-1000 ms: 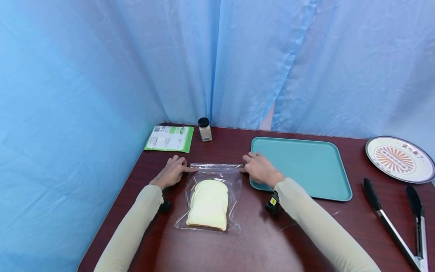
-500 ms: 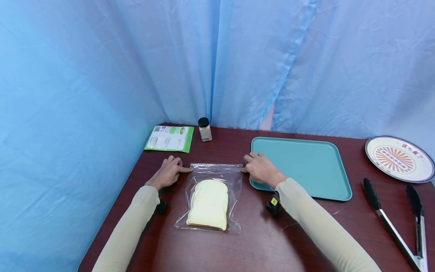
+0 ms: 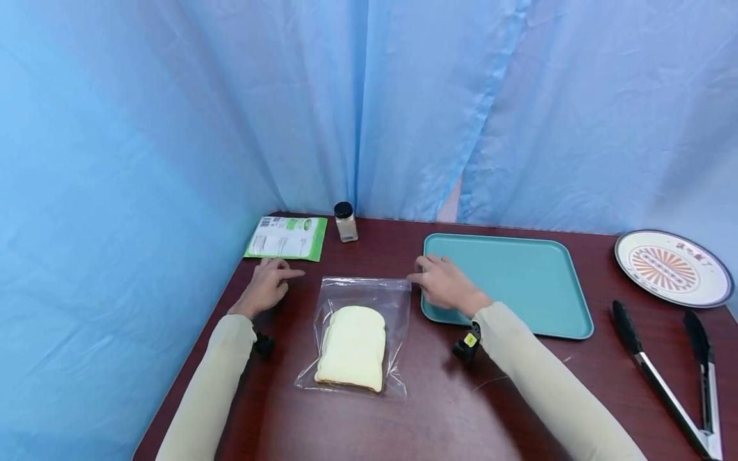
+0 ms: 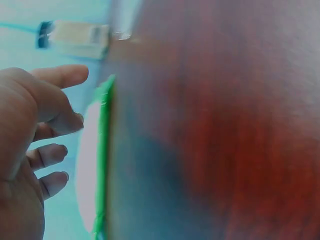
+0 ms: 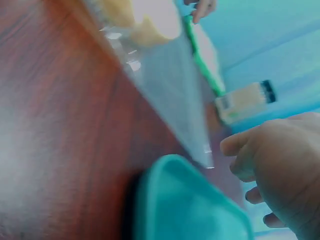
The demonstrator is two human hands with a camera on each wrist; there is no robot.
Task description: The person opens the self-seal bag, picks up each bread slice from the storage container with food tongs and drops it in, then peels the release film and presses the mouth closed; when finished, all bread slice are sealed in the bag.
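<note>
A slice of bread (image 3: 352, 346) lies inside a clear zip bag (image 3: 396, 333) flat on the dark wooden table. My left hand (image 3: 268, 285) is apart from the bag, to its left, index finger extended and holding nothing. In the left wrist view its loosely bent fingers (image 4: 60, 76) show in front of the green and white packet (image 4: 91, 165). My right hand (image 3: 444, 282) hovers at the bag's top right corner, over the left edge of the teal tray (image 3: 513, 275). Seen from the right wrist, its fingers (image 5: 237, 143) are relaxed, just off the bag's corner.
At the back left lies the green and white packet (image 3: 288, 237), beside a small black-capped jar (image 3: 346, 224). On the right are a patterned plate (image 3: 671, 269) and metal tongs (image 3: 663, 384) with black tips. Blue curtains (image 3: 403, 109) hang behind the table.
My left hand has slid off the bag's top left corner and moved away to the left. The right hand has lifted slightly from the top right corner. The bag stays in place.
</note>
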